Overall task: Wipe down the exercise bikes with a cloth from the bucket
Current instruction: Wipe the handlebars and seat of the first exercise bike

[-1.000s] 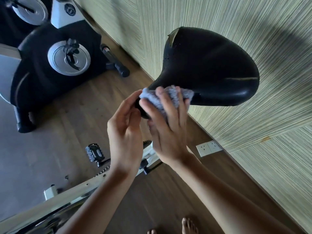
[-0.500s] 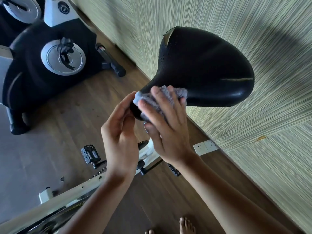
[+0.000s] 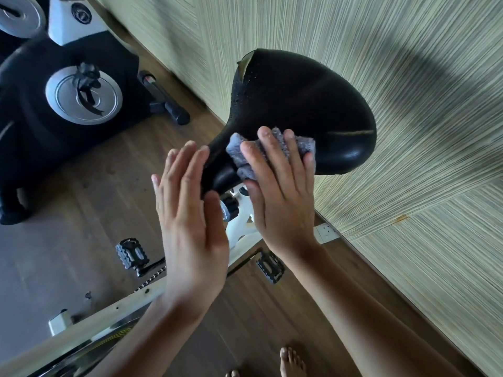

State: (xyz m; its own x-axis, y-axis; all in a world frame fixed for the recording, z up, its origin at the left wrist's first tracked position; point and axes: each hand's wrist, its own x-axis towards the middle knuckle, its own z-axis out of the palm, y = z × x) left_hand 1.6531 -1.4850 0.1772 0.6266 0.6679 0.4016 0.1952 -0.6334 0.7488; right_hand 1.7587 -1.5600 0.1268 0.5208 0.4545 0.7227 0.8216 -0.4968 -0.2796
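Note:
A black bike saddle fills the centre, with a torn edge at its top and water droplets on its left side. My right hand presses a grey fluffy cloth against the saddle's narrow nose and right flank. My left hand is flat with fingers straight, its palm against the left side of the nose, holding nothing. Below the saddle runs the white frame of this bike, with two black pedals. No bucket is in view.
A second, black exercise bike with a silver disc stands at the upper left on the wooden floor. A striped wall runs along the right, with a white socket low on it. My bare toes show at the bottom.
My right hand has slid the cloth from the saddle's nose tip further up along its right side. My left hand has straightened its fingers and lies flat beside the nose.

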